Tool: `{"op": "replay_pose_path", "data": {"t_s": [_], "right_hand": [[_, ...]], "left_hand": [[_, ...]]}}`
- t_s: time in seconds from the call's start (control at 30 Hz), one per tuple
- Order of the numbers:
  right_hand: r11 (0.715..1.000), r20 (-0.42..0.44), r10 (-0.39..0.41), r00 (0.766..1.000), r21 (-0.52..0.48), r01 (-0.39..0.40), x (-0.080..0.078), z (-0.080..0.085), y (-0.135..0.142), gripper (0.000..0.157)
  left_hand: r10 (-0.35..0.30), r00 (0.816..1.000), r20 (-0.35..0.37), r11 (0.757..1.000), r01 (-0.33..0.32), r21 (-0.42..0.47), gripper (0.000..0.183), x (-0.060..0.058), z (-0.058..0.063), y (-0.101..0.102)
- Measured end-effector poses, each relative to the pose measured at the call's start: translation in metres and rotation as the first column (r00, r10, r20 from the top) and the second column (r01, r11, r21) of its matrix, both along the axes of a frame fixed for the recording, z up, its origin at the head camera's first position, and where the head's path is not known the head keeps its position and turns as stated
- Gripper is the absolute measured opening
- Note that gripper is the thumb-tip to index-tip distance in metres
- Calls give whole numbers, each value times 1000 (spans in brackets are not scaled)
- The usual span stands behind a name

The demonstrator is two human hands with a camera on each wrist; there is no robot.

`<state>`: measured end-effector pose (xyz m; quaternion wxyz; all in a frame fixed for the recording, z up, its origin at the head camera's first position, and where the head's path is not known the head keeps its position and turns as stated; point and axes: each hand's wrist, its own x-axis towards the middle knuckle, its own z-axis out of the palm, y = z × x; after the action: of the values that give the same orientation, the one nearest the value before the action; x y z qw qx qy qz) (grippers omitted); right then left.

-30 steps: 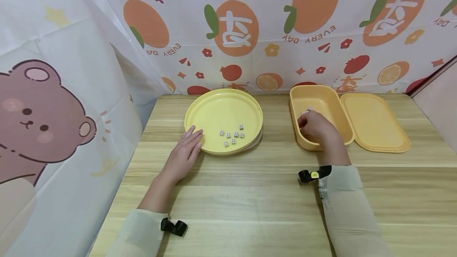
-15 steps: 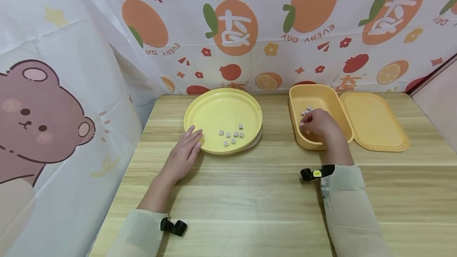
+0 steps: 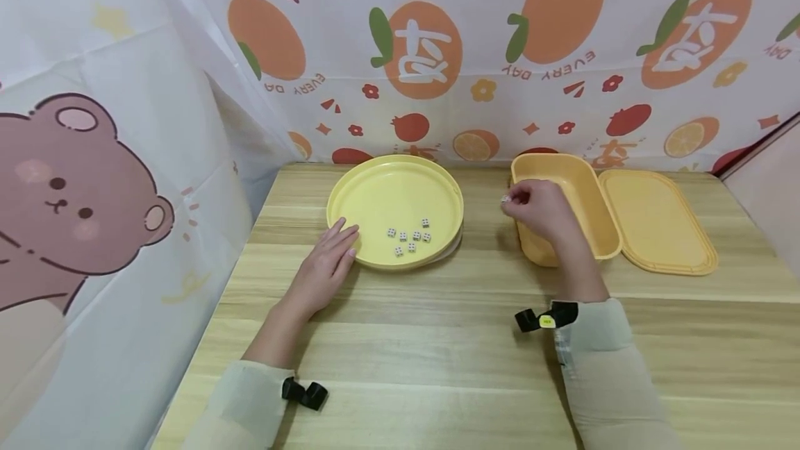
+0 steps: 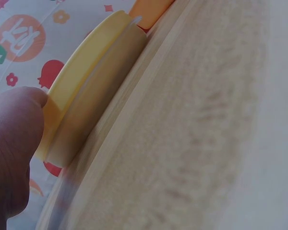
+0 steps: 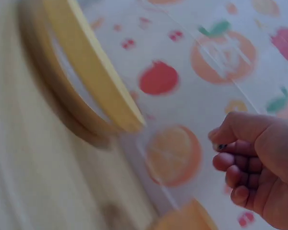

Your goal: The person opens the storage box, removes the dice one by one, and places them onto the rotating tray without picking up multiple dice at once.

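My right hand (image 3: 542, 208) pinches a small white die (image 3: 505, 199) with dark pips between thumb and forefinger, over the left rim of an orange-yellow box (image 3: 578, 189). In the right wrist view, only a sliver of the die (image 5: 222, 146) shows, and the other fingers are curled. My left hand (image 3: 323, 266) rests with extended fingers on the near left rim of a round yellow tray (image 3: 381, 189). Several white dice (image 3: 403, 236) lie in the tray's near right part. Part of the box's inside is hidden behind my right hand.
An orange-yellow lid (image 3: 659, 221) lies flat against the box's right side. A paler round base (image 4: 103, 72) shows under the tray. The wooden table (image 3: 431, 353) meets a fruit-print cloth (image 3: 437, 117) behind and a bear-print cloth (image 3: 200, 242) at left.
My right hand has lifted a die out of the box and moved left and up to its left rim. The left hand stays on the tray; the head view has shifted slightly.
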<state>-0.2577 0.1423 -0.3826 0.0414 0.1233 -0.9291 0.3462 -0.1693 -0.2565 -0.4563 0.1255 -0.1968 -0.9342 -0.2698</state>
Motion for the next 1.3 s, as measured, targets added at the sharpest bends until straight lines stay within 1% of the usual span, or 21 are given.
{"op": "replay_pose_path", "data": {"t_s": [0.1,0.23,0.37,0.43,0.53,0.63,0.8,0.9,1.03,1.17,1.3], "right_hand": [[997,-50,76,996,-8,-76,3,-4,-29,13],[985,-82,174,981,33,-171,3,-11,-65,12],[963,-89,245,965,136,-232,0,-17,-94,14],[947,-93,278,956,190,-257,-3,-20,-106,14],[930,-83,303,949,246,-275,-9,-23,-122,14],[924,-49,293,955,270,-269,-14,-26,-137,16],[927,32,232,972,294,-231,-19,-31,-155,16],[931,56,205,977,297,-212,-20,-36,-159,15],[933,72,194,978,295,-207,-21,-38,-160,16],[950,126,171,977,241,-197,-22,-35,-158,23],[965,163,166,973,175,-194,-23,-27,-148,29]], "left_hand": [[1,1000,10,1000,-1,4,44,2,1,-1],[-1,1000,21,1000,1,8,43,2,2,-3],[-2,1000,18,1000,2,6,43,2,3,-4],[-2,1000,13,1000,2,-1,42,1,4,-4],[-3,1000,13,1000,3,-6,42,2,6,-4],[-6,1000,21,1000,6,-11,42,3,7,-3],[7,999,36,1000,-6,-14,42,7,7,-3],[11,999,37,1000,-10,-19,43,7,7,-2],[13,999,38,1000,-12,-21,43,6,6,-2],[20,999,42,1000,-19,-22,43,6,6,-2],[23,999,45,999,-22,-25,43,4,5,-3]]}}
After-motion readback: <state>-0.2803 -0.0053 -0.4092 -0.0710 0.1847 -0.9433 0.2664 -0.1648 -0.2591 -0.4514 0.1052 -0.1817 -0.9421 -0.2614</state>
